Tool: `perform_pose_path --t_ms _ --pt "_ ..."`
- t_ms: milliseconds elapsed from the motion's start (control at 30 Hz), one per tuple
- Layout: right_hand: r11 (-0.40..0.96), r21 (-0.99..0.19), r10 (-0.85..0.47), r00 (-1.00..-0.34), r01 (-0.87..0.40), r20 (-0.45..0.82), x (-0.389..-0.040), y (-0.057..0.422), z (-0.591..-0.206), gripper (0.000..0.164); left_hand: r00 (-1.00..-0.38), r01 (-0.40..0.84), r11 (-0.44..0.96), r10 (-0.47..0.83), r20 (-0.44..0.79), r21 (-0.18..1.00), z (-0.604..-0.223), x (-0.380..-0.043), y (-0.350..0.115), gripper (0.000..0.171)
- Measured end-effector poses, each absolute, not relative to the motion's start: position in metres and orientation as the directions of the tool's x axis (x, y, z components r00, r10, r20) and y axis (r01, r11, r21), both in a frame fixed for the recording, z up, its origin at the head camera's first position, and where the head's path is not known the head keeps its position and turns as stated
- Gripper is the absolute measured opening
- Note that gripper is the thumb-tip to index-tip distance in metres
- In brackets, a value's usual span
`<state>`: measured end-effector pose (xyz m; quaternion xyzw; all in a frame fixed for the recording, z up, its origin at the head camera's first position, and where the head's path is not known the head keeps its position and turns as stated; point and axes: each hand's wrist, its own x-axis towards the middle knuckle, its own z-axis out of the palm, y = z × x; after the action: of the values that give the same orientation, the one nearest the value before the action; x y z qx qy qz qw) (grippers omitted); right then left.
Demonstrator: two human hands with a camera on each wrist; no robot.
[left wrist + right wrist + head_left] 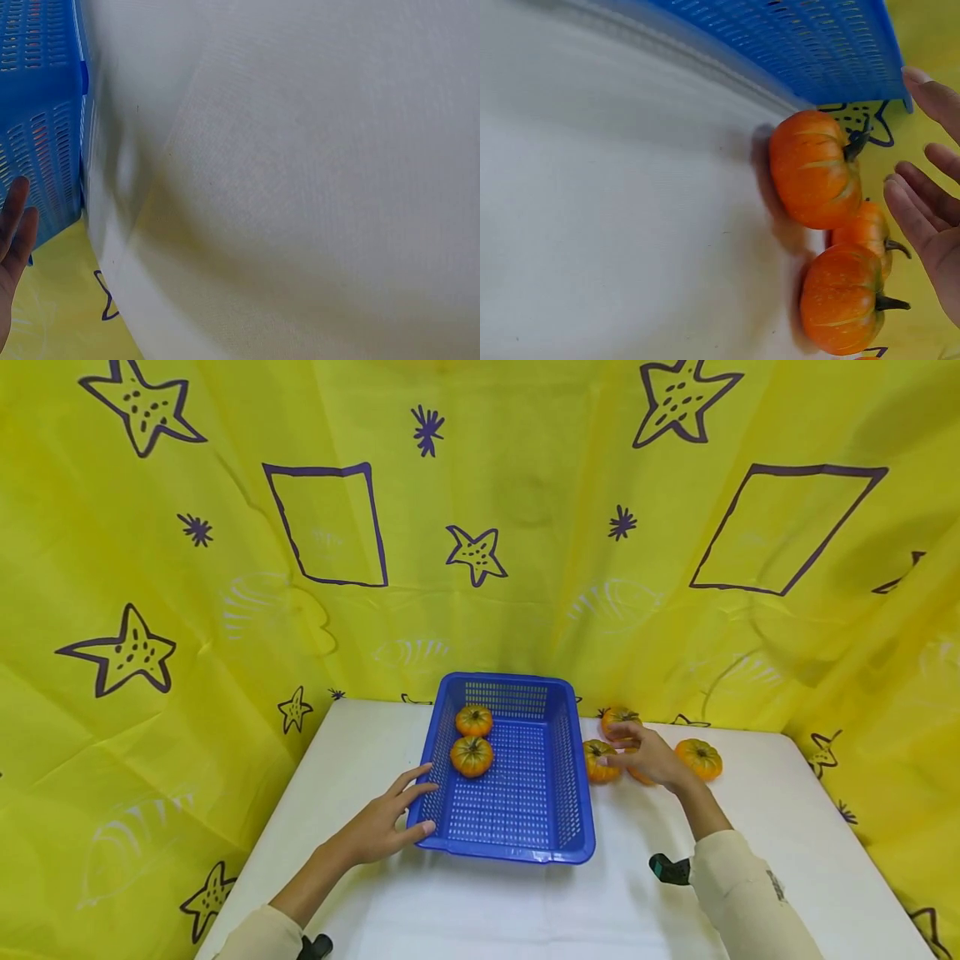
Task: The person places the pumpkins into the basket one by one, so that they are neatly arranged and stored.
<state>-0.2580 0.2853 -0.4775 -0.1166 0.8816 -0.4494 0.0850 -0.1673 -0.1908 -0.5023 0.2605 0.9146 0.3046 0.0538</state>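
A blue plastic basket (517, 852) with perforated walls stands on the white table. Inside, along its left wall, sit two small orange pumpkins, a rear pumpkin (474, 722) and a front pumpkin (472, 757). My left hand (378, 827) is at the basket's left rim, thumb and fingers spread. Over several more pumpkins right of the basket hovers my right hand (654, 758), fingers apart and holding nothing. In the right wrist view, a pumpkin (816, 170) nearest the basket and a lower pumpkin (843, 298) show dark stems beside the fingers (915, 217).
Another pumpkin (699, 760) lies farthest right, past my right hand. A yellow curtain (525, 610) with starfish drawings hangs around the back and sides of the white table (637, 893). Each wrist wears a dark device.
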Motion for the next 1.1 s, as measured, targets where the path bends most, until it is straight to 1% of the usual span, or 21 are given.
perform_pose_path --t_ms 233,500,633,800,933,1100 --pt "0.599 -0.791 -0.281 -0.958 -0.127 -0.059 -0.257 0.281 -0.486 0.078 -0.858 0.445 0.68 0.511 0.058 0.583 -0.503 -0.167 -0.191 0.059" --pt "0.733 -0.668 -0.264 -0.959 -0.13 -0.103 -0.259 0.276 -0.495 0.086 -0.856 0.449 0.674 0.512 0.068 0.587 -0.504 -0.166 -0.192 0.059" --pt "0.74 -0.661 -0.262 -0.958 -0.121 -0.118 -0.261 0.278 -0.501 0.088 -0.855 0.447 0.672 0.514 0.064 0.591 -0.503 -0.166 -0.191 0.06" --pt "0.737 -0.659 -0.284 -0.954 -0.15 -0.1 -0.264 0.276 -0.503 0.087 -0.858 0.442 0.679 0.51 0.057 0.585 -0.503 -0.167 -0.192 0.061" --pt "0.766 -0.611 -0.302 -0.951 -0.199 -0.069 -0.267 0.272 -0.503 0.087 -0.858 0.446 0.68 0.51 0.061 0.582 -0.502 -0.167 -0.192 0.061" --pt "0.792 -0.575 -0.301 -0.951 -0.205 -0.076 -0.27 0.27 -0.507 0.091 -0.858 0.447 0.676 0.51 0.065 0.586 -0.501 -0.167 -0.191 0.06"
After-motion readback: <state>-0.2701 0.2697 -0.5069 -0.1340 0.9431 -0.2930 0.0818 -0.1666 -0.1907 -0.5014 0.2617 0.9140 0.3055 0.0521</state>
